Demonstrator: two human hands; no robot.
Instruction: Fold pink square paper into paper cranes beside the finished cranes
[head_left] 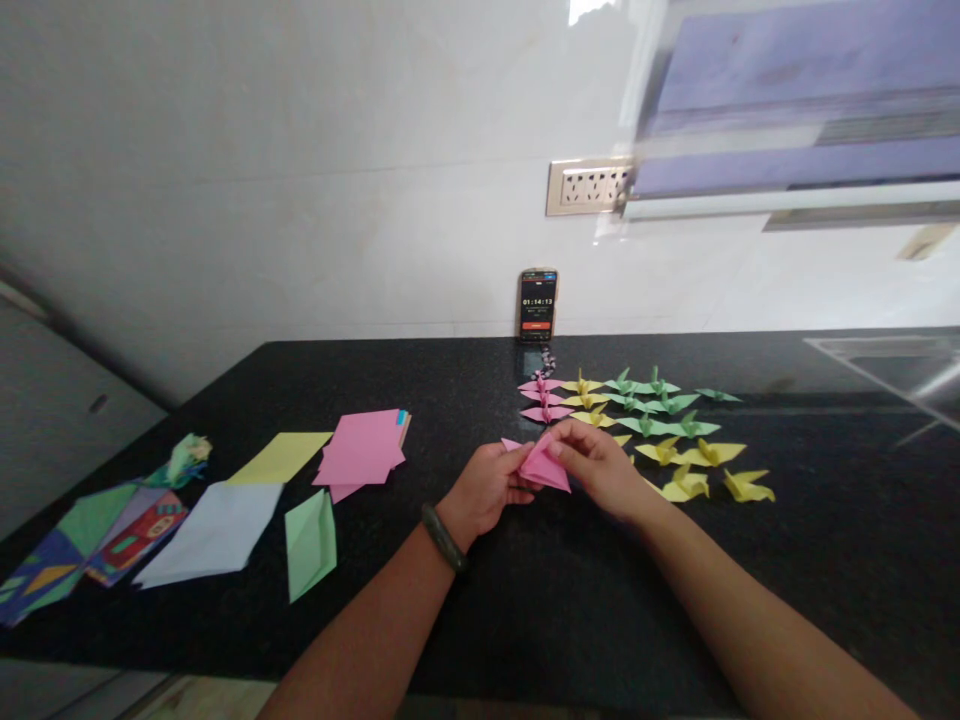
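Both hands meet over the middle of the black counter [570, 600], holding one folded pink paper [544, 467] between them, just above the surface. Left hand [487, 488], with a dark bangle [444, 537] on the wrist, has its fingers curled narrow around the paper's left edge. Right hand [600, 465] pinches the top and right side, thumb and fingertips closed tight on the fold. The piece is part-folded, triangular, with a pointed flap toward the near side. Just beyond and to the right of the hands, finished paper cranes lie in rows: pink cranes [541, 398] farthest left, green cranes [660, 405] at far right, yellow cranes [701, 470] nearer, close beside the right hand. Against the far wall a phone [538, 303] stands upright, showing a running timer. A beaded string [546, 358] lies at its foot. To the left of the hands, well apart, a loose stack of pink sheets [364, 448]; then a yellow sheet [281, 457], a pale blue sheet [214, 532] and a folded green sheet [310, 542] nearer the front edge. At far left, patterned papers [97, 535] overlap, with a small crumpled piece [187, 457] behind them. A wall socket [589, 186] sits above the phone. A window frame [795, 150] is blurred at upper right.
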